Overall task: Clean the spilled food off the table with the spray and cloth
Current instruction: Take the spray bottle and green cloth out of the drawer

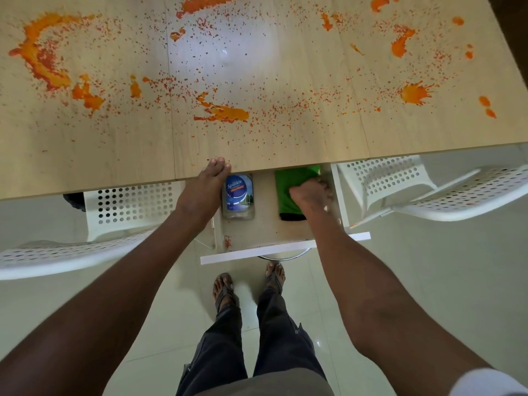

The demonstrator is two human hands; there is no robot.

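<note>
Both hands are working at the open drawer (265, 230) under the table (85, 155): I'm bracing my flat left hand (204, 190) on the table edge beside the bottle (238, 195) while my right hand (311, 194) is closing on the cloth (288, 190), risking a snag on the drawer wall.

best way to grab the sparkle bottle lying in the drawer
Grip the spray bottle around its clear lower body, coming straight down from above. It lies flat, label up, base toward the person, its top end tucked under the table edge. The left hand is beside it; the right hand is on the green cloth.
</note>
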